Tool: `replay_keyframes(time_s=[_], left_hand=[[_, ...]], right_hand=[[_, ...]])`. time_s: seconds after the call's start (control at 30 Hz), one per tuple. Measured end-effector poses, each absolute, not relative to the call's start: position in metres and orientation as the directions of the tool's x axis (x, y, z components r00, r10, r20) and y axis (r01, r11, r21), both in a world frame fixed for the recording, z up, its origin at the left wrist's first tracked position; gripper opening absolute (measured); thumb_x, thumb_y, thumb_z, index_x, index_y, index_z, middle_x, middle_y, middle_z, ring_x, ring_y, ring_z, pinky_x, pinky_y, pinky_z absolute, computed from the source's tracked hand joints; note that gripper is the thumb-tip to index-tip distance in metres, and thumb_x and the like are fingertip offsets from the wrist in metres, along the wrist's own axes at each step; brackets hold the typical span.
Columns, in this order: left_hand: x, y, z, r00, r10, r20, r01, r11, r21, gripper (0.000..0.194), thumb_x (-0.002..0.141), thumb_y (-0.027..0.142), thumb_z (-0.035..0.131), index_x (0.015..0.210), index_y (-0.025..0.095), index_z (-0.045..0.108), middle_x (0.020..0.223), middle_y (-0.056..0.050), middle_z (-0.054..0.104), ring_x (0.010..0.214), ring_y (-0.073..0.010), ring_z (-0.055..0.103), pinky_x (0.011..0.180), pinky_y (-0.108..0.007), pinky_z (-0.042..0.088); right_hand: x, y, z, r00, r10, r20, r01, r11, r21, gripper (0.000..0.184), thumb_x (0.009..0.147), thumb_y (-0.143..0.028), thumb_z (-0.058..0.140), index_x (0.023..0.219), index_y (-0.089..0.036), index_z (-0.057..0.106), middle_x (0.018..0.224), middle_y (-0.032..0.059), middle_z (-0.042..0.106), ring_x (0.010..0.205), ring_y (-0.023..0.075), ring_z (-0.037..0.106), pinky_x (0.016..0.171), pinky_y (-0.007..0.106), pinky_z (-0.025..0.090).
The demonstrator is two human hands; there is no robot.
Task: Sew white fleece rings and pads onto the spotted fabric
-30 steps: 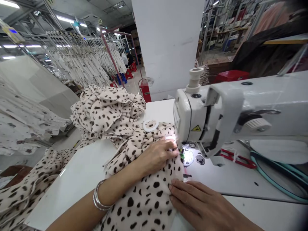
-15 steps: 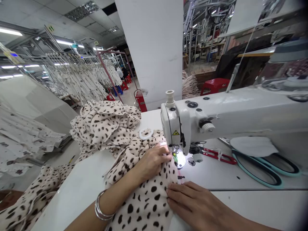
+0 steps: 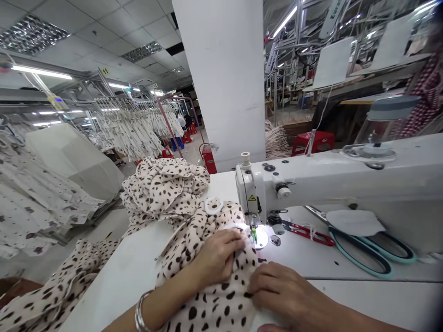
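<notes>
At a white sewing table (image 3: 114, 286) in a garment workshop, the head view looks down over a white industrial sewing machine (image 3: 311, 177) and the person's two bare hands. The left hand (image 3: 219, 256), with a silver bangle (image 3: 140, 318) on its wrist, rests on cream cloth with dark brown spots (image 3: 211, 309). Its fingers (image 3: 235, 240) lie close together, pressed on the folds just beside the needle; the view cannot settle whether they pinch the cloth or only bear down on it. The right hand (image 3: 287, 293) lies nearer the viewer, its fingers (image 3: 258, 286) slightly apart and flat on the cloth's edge, apparently steadying the layers. Placed this way, the two hands seem to keep the cloth under control at the lit needle area. The rest of the cloth is bunched in a loose heap (image 3: 164, 191) behind the machine's head and trails off the table's left side, probably keeping its weight away from the hands. A white plastic ring (image 3: 213, 206) sits on the folds. Red-handled thread snips (image 3: 308, 234) and large teal-handled scissors (image 3: 360, 251) lie to the right, within easy reach.
</notes>
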State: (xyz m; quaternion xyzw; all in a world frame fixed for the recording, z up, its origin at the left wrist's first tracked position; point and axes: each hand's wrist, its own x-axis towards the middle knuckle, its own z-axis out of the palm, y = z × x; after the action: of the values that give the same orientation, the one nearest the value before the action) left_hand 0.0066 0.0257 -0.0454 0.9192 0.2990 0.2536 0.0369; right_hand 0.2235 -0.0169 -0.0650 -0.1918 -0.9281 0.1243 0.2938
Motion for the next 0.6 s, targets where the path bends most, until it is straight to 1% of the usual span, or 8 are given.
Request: replay_keyframes(time_s=[0.17, 0.23, 0.3, 0.33, 0.37, 0.47, 0.53, 0.6], left_hand=[[0.003, -0.034, -0.043, 0.657, 0.589, 0.471, 0.514, -0.807, 0.291, 0.035, 0.082, 0.005, 0.052, 0.114, 0.012, 0.064, 0.11, -0.012, 0.069, 0.105, -0.0214, 0.063, 0.095, -0.036, 0.054], [0.001, -0.038, -0.036, 0.612, 0.683, 0.4, 0.566, -0.731, 0.382, 0.026, 0.089, 0.012, 0.052, 0.111, 0.015, 0.066, 0.108, -0.01, 0.07, 0.101, -0.0188, 0.065, 0.09, -0.032, 0.056], [-0.002, -0.024, -0.025, 0.514, 0.821, 0.25, 0.71, -0.57, 0.414, 0.024, 0.096, 0.021, 0.046, 0.111, 0.018, 0.065, 0.109, -0.008, 0.069, 0.102, -0.017, 0.065, 0.088, -0.031, 0.056], [-0.005, -0.011, -0.018, 0.44, 0.882, 0.168, 0.801, -0.47, 0.37, 0.027, 0.099, 0.024, 0.042, 0.116, 0.018, 0.063, 0.113, -0.009, 0.068, 0.106, -0.0171, 0.063, 0.091, -0.033, 0.054], [-0.008, 0.004, -0.012, 0.366, 0.928, 0.073, 0.895, -0.372, 0.247, 0.031, 0.1, 0.026, 0.039, 0.123, 0.018, 0.058, 0.121, -0.01, 0.065, 0.115, -0.0188, 0.059, 0.098, -0.038, 0.05], [-0.015, 0.046, 0.006, 0.334, 0.941, -0.055, 0.937, -0.325, 0.129, 0.05, 0.089, 0.039, 0.059, 0.131, 0.013, 0.052, 0.123, -0.017, 0.062, 0.119, -0.0319, 0.054, 0.102, -0.054, 0.041], [-0.015, 0.061, 0.013, 0.347, 0.926, -0.148, 0.937, -0.338, 0.082, 0.051, 0.077, 0.041, 0.07, 0.117, 0.012, 0.06, 0.109, -0.016, 0.066, 0.11, -0.0354, 0.057, 0.099, -0.058, 0.04], [-0.012, 0.063, 0.015, 0.357, 0.906, -0.227, 0.933, -0.358, 0.037, 0.033, 0.071, 0.035, 0.073, 0.095, 0.014, 0.066, 0.096, -0.013, 0.068, 0.103, -0.0339, 0.06, 0.098, -0.057, 0.04]], right_hand=[[0.221, -0.027, -0.071, -0.728, 0.359, 0.584, 0.212, 0.928, -0.307, 0.034, 0.099, -0.034, 0.044, 0.069, -0.021, 0.055, 0.069, 0.0003, 0.06, 0.068, 0.0136, 0.056, 0.069, 0.026, 0.044], [0.22, -0.024, -0.073, -0.662, 0.398, 0.636, 0.235, 0.915, -0.328, 0.037, 0.1, -0.026, 0.038, 0.067, -0.02, 0.053, 0.063, -0.0006, 0.057, 0.062, 0.0123, 0.054, 0.063, 0.025, 0.041], [0.22, -0.018, -0.074, -0.571, 0.493, 0.656, 0.299, 0.869, -0.394, 0.038, 0.1, -0.023, 0.037, 0.064, -0.02, 0.05, 0.058, -0.0016, 0.052, 0.056, 0.0111, 0.049, 0.056, 0.025, 0.037], [0.221, -0.015, -0.074, -0.537, 0.568, 0.624, 0.351, 0.823, -0.447, 0.039, 0.099, -0.026, 0.04, 0.061, -0.02, 0.046, 0.056, -0.0022, 0.049, 0.053, 0.0106, 0.047, 0.053, 0.024, 0.035], [0.221, -0.012, -0.073, -0.51, 0.648, 0.565, 0.412, 0.761, -0.501, 0.04, 0.099, -0.031, 0.042, 0.06, -0.02, 0.043, 0.055, -0.0028, 0.048, 0.051, 0.0103, 0.045, 0.05, 0.024, 0.034], [0.218, -0.008, -0.065, -0.453, 0.844, 0.288, 0.596, 0.527, -0.605, 0.04, 0.095, -0.048, 0.047, 0.064, -0.022, 0.045, 0.056, -0.0028, 0.051, 0.051, 0.0118, 0.048, 0.047, 0.023, 0.035], [0.213, -0.011, -0.056, -0.433, 0.888, 0.155, 0.67, 0.432, -0.604, 0.036, 0.092, -0.053, 0.048, 0.076, -0.022, 0.053, 0.064, -0.0007, 0.058, 0.057, 0.0154, 0.056, 0.05, 0.024, 0.039], [0.204, -0.017, -0.048, -0.411, 0.908, 0.086, 0.724, 0.382, -0.574, 0.033, 0.089, -0.054, 0.05, 0.086, -0.022, 0.057, 0.075, 0.0029, 0.064, 0.066, 0.0198, 0.062, 0.054, 0.027, 0.043]])
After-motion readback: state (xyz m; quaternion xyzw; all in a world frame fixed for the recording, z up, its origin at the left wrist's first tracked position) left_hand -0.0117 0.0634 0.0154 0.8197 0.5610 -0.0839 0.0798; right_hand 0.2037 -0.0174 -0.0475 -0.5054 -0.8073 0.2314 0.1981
